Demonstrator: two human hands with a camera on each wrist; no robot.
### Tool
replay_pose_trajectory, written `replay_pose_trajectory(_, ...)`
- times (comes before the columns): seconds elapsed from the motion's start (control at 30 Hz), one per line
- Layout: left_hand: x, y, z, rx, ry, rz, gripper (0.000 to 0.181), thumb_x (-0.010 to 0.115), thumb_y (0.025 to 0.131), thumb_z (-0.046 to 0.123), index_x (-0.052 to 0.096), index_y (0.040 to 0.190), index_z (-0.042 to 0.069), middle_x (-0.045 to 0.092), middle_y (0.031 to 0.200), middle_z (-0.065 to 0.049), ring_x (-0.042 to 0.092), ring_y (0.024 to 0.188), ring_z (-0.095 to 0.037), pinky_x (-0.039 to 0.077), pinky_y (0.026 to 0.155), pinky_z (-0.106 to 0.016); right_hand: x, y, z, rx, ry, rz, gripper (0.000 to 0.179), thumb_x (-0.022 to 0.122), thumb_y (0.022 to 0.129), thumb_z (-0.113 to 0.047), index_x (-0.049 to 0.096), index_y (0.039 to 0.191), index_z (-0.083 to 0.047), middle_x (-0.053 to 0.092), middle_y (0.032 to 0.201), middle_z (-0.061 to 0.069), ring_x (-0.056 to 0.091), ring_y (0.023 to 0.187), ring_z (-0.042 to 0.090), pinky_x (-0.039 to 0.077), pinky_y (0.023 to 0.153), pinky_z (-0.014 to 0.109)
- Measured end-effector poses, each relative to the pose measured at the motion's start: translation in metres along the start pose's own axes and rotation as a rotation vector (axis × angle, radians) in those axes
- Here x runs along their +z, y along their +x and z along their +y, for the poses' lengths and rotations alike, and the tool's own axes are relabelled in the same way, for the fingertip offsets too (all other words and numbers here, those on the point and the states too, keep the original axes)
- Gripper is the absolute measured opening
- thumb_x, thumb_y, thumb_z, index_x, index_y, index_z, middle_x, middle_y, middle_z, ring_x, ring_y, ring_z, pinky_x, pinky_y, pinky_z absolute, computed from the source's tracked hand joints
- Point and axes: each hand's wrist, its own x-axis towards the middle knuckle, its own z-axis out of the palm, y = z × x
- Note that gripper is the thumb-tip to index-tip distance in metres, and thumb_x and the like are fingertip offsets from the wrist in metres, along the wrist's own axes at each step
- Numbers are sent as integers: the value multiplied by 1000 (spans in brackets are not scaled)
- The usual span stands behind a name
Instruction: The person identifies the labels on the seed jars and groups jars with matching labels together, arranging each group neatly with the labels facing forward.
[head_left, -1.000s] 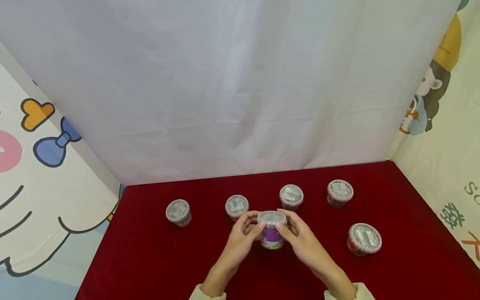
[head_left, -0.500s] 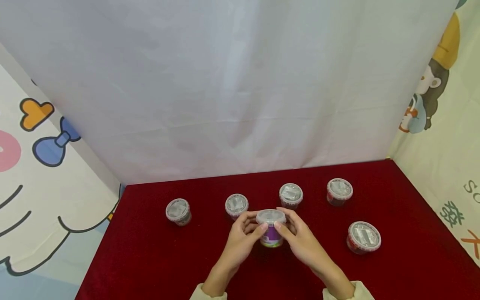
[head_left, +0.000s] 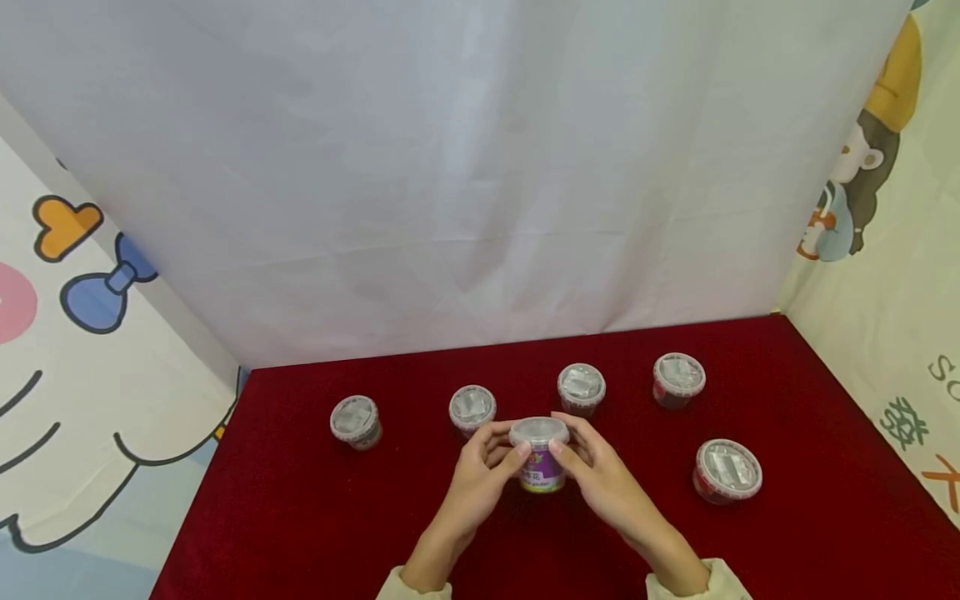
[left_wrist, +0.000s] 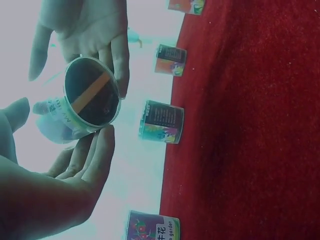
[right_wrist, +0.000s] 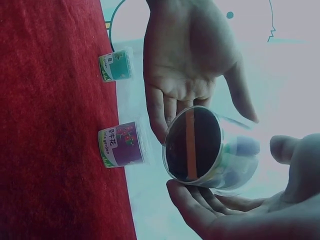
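Between my two hands I hold a lidded plastic cup [head_left: 542, 471], upright, with a purple label and a clear lid. My left hand [head_left: 478, 479] grips its left side, thumb at the front below the lid. On the opposite side my right hand [head_left: 603, 479] grips it the same way. Both wrist views show the cup from below: dark contents and an orange strip [right_wrist: 190, 150] show through its clear bottom. The cup is raised over the red cloth [left_wrist: 240, 125]. White lettering faces me on the label.
Several similar lidded cups stand around: one at far left [head_left: 356, 421], one behind my left hand [head_left: 472, 406], others at back middle [head_left: 581, 386], back right [head_left: 678, 377] and right [head_left: 727, 471]. A white curtain [head_left: 480, 208] hangs behind; printed cloths flank both sides.
The cup has turned between my hands, bringing white lettering and a red picture on its label into view. Both hands keep their hold in nearly the same place.
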Motion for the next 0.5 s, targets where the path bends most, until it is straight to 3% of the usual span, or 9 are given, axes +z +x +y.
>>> replay_pose_trajectory(0.13,1,0,0,-8,5,12,47,67,106,22,51,143,-3,64,131,-17,66,107,-16,55,90,-26,0,1,0,6,-24,9,52,53,113,-22,40,158,-1,55,149,22,57,135,34,49,108,46)
replay_pose_trajectory(0.5,-1,-1,-1,6,23,-34,46,63,109,23,52,147,0,64,135,-19,66,108,-18,56,90,-26,-2,0,1,-15,2,-39,53,50,114,-22,37,159,2,51,153,27,52,142,42,47,114,52)
